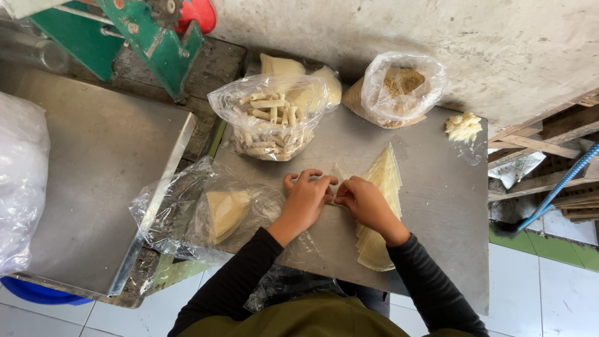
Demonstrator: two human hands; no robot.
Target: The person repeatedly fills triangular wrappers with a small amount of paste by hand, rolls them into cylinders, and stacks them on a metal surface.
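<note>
My left hand [306, 198] and my right hand [367, 203] meet fingertip to fingertip over a thin pale pastry sheet [337, 176] on the steel table [437, 206]. Both pinch and fold the sheet between them; what lies under the fingers is hidden. Right beside my right hand runs a fanned stack of triangular pastry sheets [382, 181], reaching to the table's near edge. Beyond my hands stands an open clear bag of rolled pastry sticks [271, 118].
A clear bag holding more pale sheets [221, 212] lies at the left. At the back sit a bag of brown crumbly filling [399, 84] and a small yellowish lump on plastic [463, 126]. A second steel surface [93, 162] and a green machine [150, 37] stand left.
</note>
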